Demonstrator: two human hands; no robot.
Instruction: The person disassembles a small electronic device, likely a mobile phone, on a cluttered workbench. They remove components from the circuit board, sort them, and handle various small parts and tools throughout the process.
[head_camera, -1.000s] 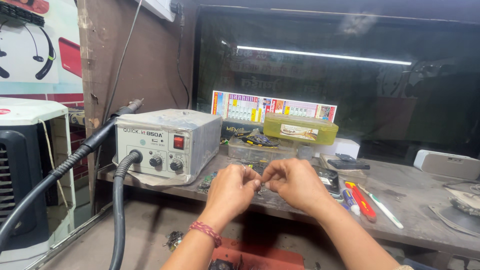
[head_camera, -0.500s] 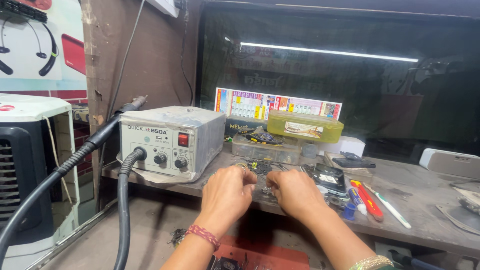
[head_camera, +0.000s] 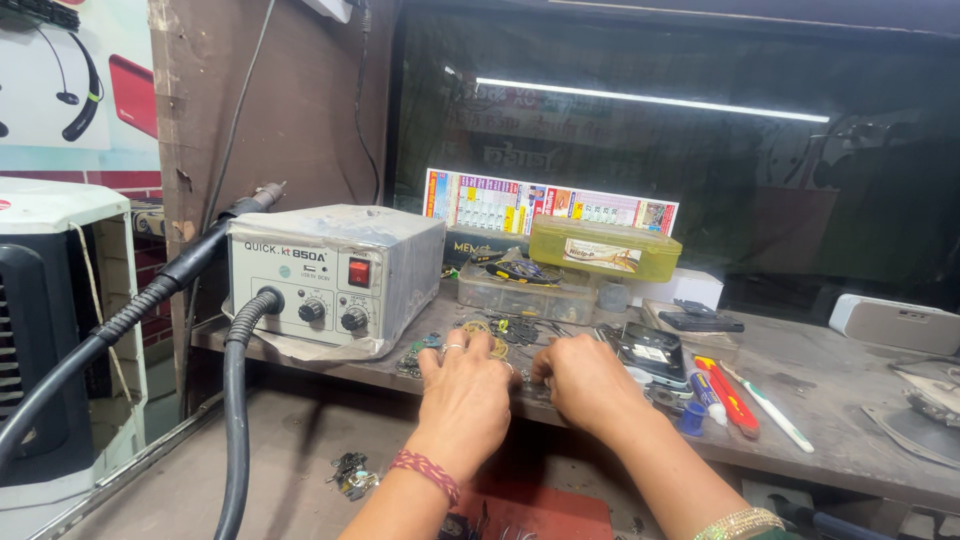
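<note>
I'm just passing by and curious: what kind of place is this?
Probably a small phone or electronics repair bench. A grey hot-air rework station sits on the shelf, an opened phone lies nearby, and both hands work among tiny loose parts.

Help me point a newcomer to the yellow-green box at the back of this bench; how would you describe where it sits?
Start at the grey hot-air station on the shelf's left end, then look right along the back, past the hands. The lidded yellow-green plastic box rests on a clear parts tray, before a colourful printed strip. It alone is tinted translucent yellow-green.
</note>
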